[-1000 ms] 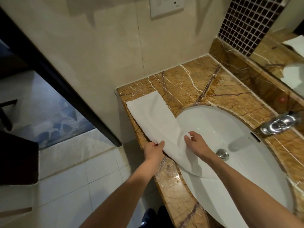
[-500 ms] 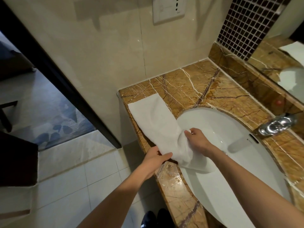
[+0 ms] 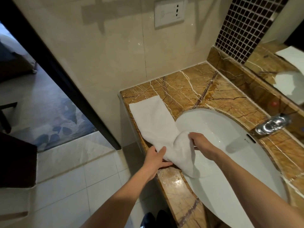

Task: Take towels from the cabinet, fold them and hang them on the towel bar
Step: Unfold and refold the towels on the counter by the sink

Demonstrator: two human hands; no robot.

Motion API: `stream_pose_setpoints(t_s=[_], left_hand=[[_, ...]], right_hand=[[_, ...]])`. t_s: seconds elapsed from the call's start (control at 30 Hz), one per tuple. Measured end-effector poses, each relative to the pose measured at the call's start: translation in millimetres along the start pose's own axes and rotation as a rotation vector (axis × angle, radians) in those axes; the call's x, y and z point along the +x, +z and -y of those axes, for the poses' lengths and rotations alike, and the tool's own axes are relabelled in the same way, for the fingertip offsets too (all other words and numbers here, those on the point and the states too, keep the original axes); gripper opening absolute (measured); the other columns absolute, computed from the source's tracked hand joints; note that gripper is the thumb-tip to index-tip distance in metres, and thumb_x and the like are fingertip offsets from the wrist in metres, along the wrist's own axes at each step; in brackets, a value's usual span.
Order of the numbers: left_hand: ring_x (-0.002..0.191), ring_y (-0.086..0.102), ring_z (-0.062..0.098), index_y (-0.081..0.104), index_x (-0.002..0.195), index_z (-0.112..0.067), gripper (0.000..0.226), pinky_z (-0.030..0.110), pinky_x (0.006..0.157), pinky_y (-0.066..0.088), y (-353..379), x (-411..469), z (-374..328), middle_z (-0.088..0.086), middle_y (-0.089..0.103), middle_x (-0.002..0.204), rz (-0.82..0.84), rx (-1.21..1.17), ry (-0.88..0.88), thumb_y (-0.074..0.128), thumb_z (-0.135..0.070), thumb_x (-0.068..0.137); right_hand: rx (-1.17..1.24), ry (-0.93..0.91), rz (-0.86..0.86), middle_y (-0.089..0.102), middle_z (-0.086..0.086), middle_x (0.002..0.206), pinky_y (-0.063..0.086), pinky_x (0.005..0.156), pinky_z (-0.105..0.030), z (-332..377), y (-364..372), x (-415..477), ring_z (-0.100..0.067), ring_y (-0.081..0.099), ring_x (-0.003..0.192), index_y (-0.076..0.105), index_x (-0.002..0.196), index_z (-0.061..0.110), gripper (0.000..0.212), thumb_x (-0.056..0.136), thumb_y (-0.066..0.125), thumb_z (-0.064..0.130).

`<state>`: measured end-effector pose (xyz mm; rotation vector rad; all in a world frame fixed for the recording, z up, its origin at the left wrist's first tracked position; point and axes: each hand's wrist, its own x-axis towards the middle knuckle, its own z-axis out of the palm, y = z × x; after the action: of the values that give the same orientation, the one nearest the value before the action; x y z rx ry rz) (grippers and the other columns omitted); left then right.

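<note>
Since the earlier frame both hands have gathered the near end of the towel (image 3: 158, 129) upward, so the flat strip now bunches in the middle of the frame. Its far end lies flat on the marble counter (image 3: 205, 86), toward the upper left corner of the slab; its near end sags over the rim into the white sink (image 3: 230, 145). The left hand (image 3: 156, 159) has thumb on top and fingers beneath, pinching the left edge at the counter's front lip. The right hand (image 3: 199, 143) has its fingers curled shut on the right edge above the basin.

To fold well, I judge the two gripped corners should travel together toward the far end and land edge on edge.

At right of the frame, the chrome faucet (image 3: 271, 125) stands well apart. The basin looks the main hazard: a wet bowl would dampen the hanging end. No towel bar is visible.
</note>
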<state>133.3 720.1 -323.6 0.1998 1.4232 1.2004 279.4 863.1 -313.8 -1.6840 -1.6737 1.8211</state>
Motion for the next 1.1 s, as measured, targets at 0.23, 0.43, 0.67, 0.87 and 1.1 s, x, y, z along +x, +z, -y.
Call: stream_pose_setpoints(t_s=[0.23,0.43,0.67,0.87,1.1], left_hand=[[0.082,0.065,0.028,0.058,0.117,-0.013,0.026,0.028,0.053,0.051,2.2,-7.0,-1.1,0.012,0.067,0.108,-0.111,0.032,0.007,0.053,-0.028,0.096],[0.078,0.062,0.02,0.059,0.117,-0.013,0.029,0.027,0.054,0.048,-2.5,-10.2,4.1,0.006,0.069,0.105,-0.118,0.112,0.068,0.058,-0.031,0.094],[0.111,0.062,0.014,0.054,0.128,-0.02,0.054,0.037,0.1,0.049,-4.4,-26.0,12.6,-0.003,0.067,0.119,0.082,0.123,0.081,0.077,-0.018,0.079],[0.11,0.062,0.012,0.058,0.121,-0.02,0.035,0.031,0.097,0.05,0.5,-38.0,22.6,-0.001,0.067,0.117,0.064,0.23,0.121,0.068,-0.018,0.087],[0.1,0.067,0.018,0.065,0.105,-0.02,0.014,0.036,0.092,0.054,-1.4,-54.1,21.8,0.001,0.071,0.107,-0.054,0.123,0.148,0.06,-0.023,0.093]], right_hand=[[0.065,0.078,0.028,0.059,0.002,0.076,0.037,0.09,-0.033,-28.7,-6.7,-21.6,-0.015,0.054,0.078,0.059,0.074,0.012,0.021,0.092,0.049,0.015],[0.004,-0.032,0.034,0.046,-0.004,0.069,0.032,0.072,-0.033,-23.2,-11.0,-31.9,-0.022,0.044,0.073,0.042,0.068,0.017,0.032,0.094,0.058,0.027],[-0.027,-0.056,0.003,0.062,-0.009,0.086,0.044,0.073,-0.034,-9.4,0.2,-41.4,-0.022,0.057,0.079,0.053,0.083,0.012,0.034,0.096,0.051,0.043],[0.05,-0.009,0.06,0.066,-0.027,0.108,0.053,0.085,-0.048,2.7,0.9,-43.8,-0.036,0.065,0.09,0.057,0.107,-0.008,0.048,0.097,0.052,0.039],[0.135,0.073,0.129,0.072,-0.016,0.104,0.052,0.095,-0.047,6.4,-14.1,-55.4,-0.032,0.07,0.096,0.064,0.112,-0.003,0.033,0.096,0.056,0.025]])
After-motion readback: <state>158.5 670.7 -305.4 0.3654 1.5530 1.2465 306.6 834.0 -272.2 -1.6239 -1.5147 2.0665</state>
